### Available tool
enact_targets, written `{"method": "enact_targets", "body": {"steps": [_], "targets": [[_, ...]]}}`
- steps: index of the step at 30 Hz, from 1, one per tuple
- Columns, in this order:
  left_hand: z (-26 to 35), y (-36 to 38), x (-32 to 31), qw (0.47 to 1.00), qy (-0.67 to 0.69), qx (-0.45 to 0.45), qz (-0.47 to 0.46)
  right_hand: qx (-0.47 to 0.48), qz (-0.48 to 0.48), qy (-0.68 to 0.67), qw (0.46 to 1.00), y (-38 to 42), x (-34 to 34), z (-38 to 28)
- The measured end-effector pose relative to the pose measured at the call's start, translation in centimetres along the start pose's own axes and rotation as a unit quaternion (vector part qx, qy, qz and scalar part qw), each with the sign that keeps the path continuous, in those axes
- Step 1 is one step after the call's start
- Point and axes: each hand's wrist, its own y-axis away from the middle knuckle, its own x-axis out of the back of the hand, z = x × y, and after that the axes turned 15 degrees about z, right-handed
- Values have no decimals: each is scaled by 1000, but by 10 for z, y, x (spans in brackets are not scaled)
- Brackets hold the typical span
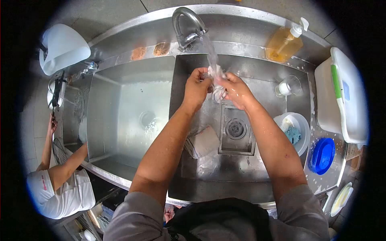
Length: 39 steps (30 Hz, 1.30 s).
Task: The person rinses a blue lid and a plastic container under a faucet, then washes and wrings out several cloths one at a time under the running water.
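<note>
The left hand (197,87) and right hand (239,90) pinch a wet cloth (218,94) under the running tap (196,19), seemingly rinsing it, and a good squeeze probably comes next.

White is shown by the rinsed cloth (218,93), amber by the soap dispenser (282,44), and bright blue by the oval container (323,154); the white bin (326,102) is marked by 1 green strip (336,81).

Half-hidden at the sink (201,176)
From where I stand, the right hand (238,90)'s fingertips vanish behind the white bundle (217,94), too crumpled to make out; the falling water (209,49) blurs its top, and I can't tell what the blue thing (293,135) is.
</note>
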Motion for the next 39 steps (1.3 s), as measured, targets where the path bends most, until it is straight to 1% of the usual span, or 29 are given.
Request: {"method": "enact_targets", "body": {"steps": [1, 3, 5, 6, 7, 9, 11, 12, 13, 14, 17, 18, 19, 20, 21, 23, 24, 25, 26, 27, 28, 29, 31, 33, 34, 35, 36, 37, 39], "targets": [[-4, -2, 4, 1000, 15, -12, -3, 1, 0, 2, 1000, 2, 4, 0], [-15, -8, 12, 999, 32, -27, -5, 9, -23, -108, 994, 2, 12, 1], [-22, -9, 17, 992, 102, 44, 59, 7, 25, -137, 990, 3, 11, 0], [-28, -6, 16, 982, 154, 98, 38, -3, 16, -170, 985, 5, 11, 0], [-23, 3, 13, 982, 155, 97, 38, -12, 7, -203, 979, 8, 10, 0], [-10, 19, 8, 952, 166, 255, 5, -14, 12, -205, 979, 14, 4, -4], [-16, 24, 7, 963, 157, 218, 17, 58, 34, -73, 995, 19, 2, -10], [-19, 25, 7, 971, 167, 169, -20, 96, 44, 8, 994, 20, 5, -15], [-19, 26, 6, 975, 177, 120, -58, 96, 46, 10, 994, 20, 5, -17], [-19, 30, -2, 987, 114, 107, -44, 109, 37, 43, 992, 21, 4, -17], [-31, 24, -3, 985, 141, 100, -25, 153, 24, 129, 979, 28, -2, -26], [-35, 21, -1, 959, 244, 147, -11, 287, 0, 256, 923, 41, -6, -37], [-28, 25, 0, 958, 244, 147, -11, 409, -24, 373, 833, 50, -12, -43], [-17, 31, 0, 924, 324, 202, -26, 308, -103, 232, 917, 49, -16, -36], [-7, 35, -1, 879, 401, 255, -41, 307, -100, 233, 917, 43, -14, -31], [-12, 32, -5, 865, 430, 250, -70, 396, 192, 254, 862, 25, -7, -23], [-20, 27, -7, 889, 396, 228, -45, 444, 233, 347, 792, 17, -1, -15], [-25, 24, -7, 911, 358, 205, -20, 446, 232, 346, 792, 11, 5, -8], [-11, 29, -7, 941, 290, 171, -18, 271, 134, 188, 934, 8, 11, -2], [-9, 28, -3, 941, 290, 172, -18, 74, 25, 16, 997, 4, 18, 4], [-11, 23, 4, 962, 223, 157, -18, 70, 34, -58, 995, 5, 20, 2], [-12, 19, 9, 977, 155, 142, -18, 69, 33, -58, 995, 6, 21, 0], [-17, 13, 9, 977, 164, 135, 2, 107, 6, -167, 980, 13, 24, -3], [-10, 12, 5, 997, 24, 60, 33, 120, -1, -164, 979, 14, 25, 6], [1, 14, 3, 997, 23, 61, 33, 85, -28, -221, 971, 14, 26, 11], [15, 16, 1, 997, -71, -3, -1, 51, -56, -277, 958, 11, 28, 18], [24, 15, 0, 984, -165, -65, -35, -16, -49, -347, 936, 4, 32, 22], [24, 9, 1, 984, -165, -64, -37, -17, -48, -348, 936, 7, 29, 18], [18, -10, 9, 990, -119, -29, -72, -15, 69, -355, 932, 20, 14, 1]]}}
